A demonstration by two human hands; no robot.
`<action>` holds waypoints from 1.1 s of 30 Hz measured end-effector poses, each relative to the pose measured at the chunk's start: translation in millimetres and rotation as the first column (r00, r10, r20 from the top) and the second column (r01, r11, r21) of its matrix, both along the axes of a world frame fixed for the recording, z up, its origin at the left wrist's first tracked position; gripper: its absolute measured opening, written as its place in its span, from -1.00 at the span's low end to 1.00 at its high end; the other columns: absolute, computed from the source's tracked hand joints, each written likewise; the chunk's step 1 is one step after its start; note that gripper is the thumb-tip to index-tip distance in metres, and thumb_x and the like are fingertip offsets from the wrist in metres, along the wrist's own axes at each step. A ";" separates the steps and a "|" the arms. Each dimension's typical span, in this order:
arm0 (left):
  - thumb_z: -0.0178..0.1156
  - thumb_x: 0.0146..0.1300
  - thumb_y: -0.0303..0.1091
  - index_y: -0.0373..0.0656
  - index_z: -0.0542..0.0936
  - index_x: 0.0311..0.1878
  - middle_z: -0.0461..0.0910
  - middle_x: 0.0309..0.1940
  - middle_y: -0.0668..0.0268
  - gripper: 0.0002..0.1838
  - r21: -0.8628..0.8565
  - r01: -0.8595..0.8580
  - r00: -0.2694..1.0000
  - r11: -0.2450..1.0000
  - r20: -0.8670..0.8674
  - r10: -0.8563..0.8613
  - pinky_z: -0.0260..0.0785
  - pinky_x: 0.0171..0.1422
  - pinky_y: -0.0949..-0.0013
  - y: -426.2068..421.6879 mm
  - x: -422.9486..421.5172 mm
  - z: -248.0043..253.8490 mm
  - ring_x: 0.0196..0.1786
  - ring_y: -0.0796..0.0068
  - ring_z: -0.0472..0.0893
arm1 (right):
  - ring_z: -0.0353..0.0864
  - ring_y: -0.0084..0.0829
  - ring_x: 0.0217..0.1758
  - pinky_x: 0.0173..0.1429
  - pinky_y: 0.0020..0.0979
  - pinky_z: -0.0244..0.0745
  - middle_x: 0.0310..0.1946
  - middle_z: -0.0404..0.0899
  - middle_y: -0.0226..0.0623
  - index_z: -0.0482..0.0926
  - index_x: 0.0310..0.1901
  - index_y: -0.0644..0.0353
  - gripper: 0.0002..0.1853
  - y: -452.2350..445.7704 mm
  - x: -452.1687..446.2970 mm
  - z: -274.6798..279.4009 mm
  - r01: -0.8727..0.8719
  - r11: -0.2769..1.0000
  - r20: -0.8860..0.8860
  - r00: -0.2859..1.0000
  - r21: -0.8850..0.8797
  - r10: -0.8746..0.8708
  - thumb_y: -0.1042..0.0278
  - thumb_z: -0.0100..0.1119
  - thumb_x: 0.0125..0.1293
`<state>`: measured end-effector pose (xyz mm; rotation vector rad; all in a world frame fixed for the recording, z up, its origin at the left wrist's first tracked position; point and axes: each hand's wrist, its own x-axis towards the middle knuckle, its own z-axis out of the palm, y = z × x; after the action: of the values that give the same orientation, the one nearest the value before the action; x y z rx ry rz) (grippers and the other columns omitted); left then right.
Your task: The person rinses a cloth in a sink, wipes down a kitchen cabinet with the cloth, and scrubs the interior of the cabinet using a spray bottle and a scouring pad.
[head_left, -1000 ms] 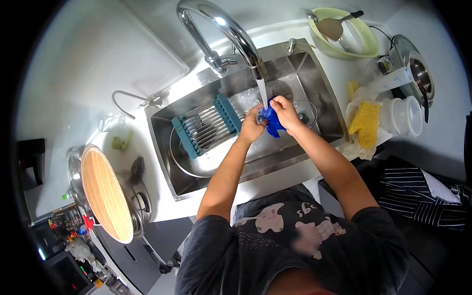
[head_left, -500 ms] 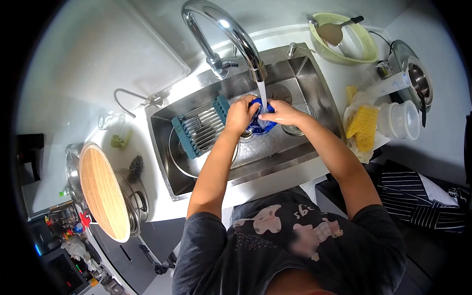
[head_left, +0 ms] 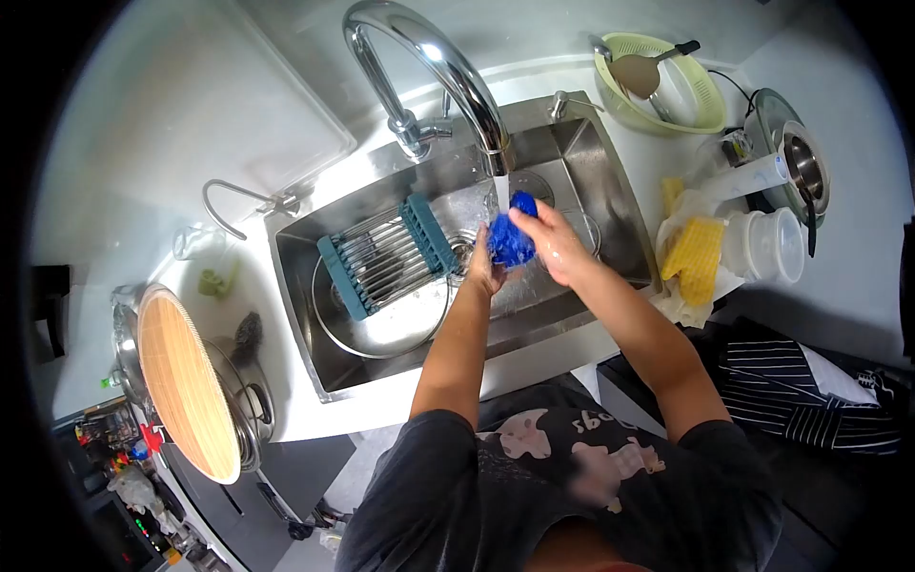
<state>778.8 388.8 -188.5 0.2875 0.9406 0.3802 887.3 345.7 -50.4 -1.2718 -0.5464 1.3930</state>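
A wet, crumpled blue cloth [head_left: 510,243] is held between my two hands over the sink [head_left: 534,329]. My left hand [head_left: 487,271] cups it from the left and below, its fingers partly hidden behind the blue folds. On the other side, my right hand [head_left: 559,250] grips the upper right part, thumb over the material. Water from the chrome faucet [head_left: 495,143] runs down onto the top of the bundle. Left of my hands, a drying rack [head_left: 386,255] with teal ends sits in the sink over a round metal-rimmed vessel [head_left: 400,338].
A pale green basket [head_left: 705,100] with utensils stands at the back right. Near the right edge are a yellow cloth [head_left: 694,257] and plastic containers [head_left: 786,246]. A round bamboo tray [head_left: 186,381] leans at left, near a dark scrubber [head_left: 249,334].
My left hand has dropped lower and to the right, turning under the blue cloth. My right hand has shifted right and down. The whole view has moved slightly.
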 end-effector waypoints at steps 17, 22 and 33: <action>-0.08 0.30 0.05 -0.14 0.47 0.01 0.56 -0.18 0.18 -0.53 -0.001 -0.135 0.991 0.991 0.024 0.135 0.39 -0.02 0.25 3.2 27.2 25.9 -0.19 0.29 0.55 | 0.36 0.07 0.05 0.13 -0.14 0.27 -0.05 0.40 0.15 0.38 -0.02 0.38 -0.54 45.2 -12.4 -120.4 0.062 0.991 0.782 0.621 -0.121 0.057 0.11 -0.01 0.25; -0.09 0.30 -0.11 -0.14 0.50 -0.13 0.56 -0.32 0.19 -0.68 0.009 -0.154 0.983 0.988 0.102 0.153 0.42 -0.13 0.25 14.4 12.7 -20.5 -0.29 0.27 0.56 | 0.30 0.07 0.12 0.22 -0.18 0.17 -0.01 0.33 0.21 0.30 0.02 0.43 -0.53 -7.4 -68.1 -86.4 0.090 0.994 0.699 0.715 -0.060 -0.023 0.13 -0.07 0.30; -0.10 0.31 -0.16 -0.13 0.31 0.16 0.52 -0.19 0.21 -0.59 0.144 0.005 1.000 0.990 0.006 -0.006 0.42 -0.11 0.27 11.5 1.5 44.0 -0.19 0.30 0.54 | 0.16 -0.11 0.32 0.35 -0.30 0.07 0.25 0.17 0.07 0.18 0.24 0.35 -0.35 41.5 -29.7 -135.6 0.192 0.960 0.348 0.931 -0.202 -0.113 0.04 0.00 0.25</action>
<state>780.3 400.3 -144.6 0.4200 0.9073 0.4446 857.6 387.2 -186.0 -1.7228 -0.5072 1.1393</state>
